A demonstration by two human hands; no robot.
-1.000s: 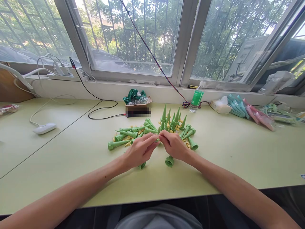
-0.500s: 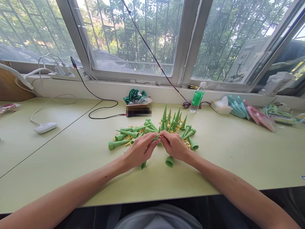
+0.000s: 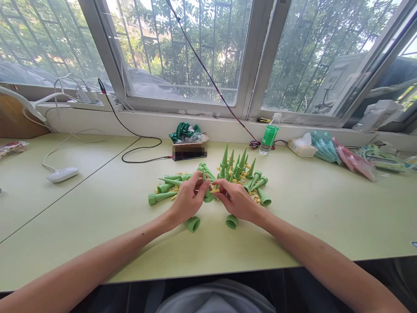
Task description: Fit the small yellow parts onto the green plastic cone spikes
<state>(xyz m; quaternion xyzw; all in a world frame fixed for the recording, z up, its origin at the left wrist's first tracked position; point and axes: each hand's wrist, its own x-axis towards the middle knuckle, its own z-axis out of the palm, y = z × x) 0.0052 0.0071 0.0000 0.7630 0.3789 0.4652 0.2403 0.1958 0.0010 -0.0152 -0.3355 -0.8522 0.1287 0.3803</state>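
My left hand (image 3: 189, 196) is closed on a green cone (image 3: 207, 195), whose tip points up and whose wide ribbed end faces down. My right hand (image 3: 237, 199) pinches a small yellow valve piece (image 3: 215, 190) against the right side of that cone. Behind my right hand several green cones (image 3: 224, 156) stand upright with yellow pieces on them. More cones lie on their sides to the left (image 3: 161, 197) and to the right (image 3: 264, 198), with small yellow pieces among them. Two loose green cones or caps lie nearer, one below my left hand (image 3: 193, 224), one below my right (image 3: 232, 221).
On the pale table (image 3: 293, 234) stand a small box with green wrapping (image 3: 189, 141) and a bottle (image 3: 269, 135). A tissue pack (image 3: 302, 145) and plastic bags (image 3: 355, 158) are at the right. A white mouse-like device (image 3: 62, 174) and cables lie left.
My left hand has shifted slightly left and turned, bringing the held cone upright into view. A yellow piece now shows between my right fingertips and the cone.
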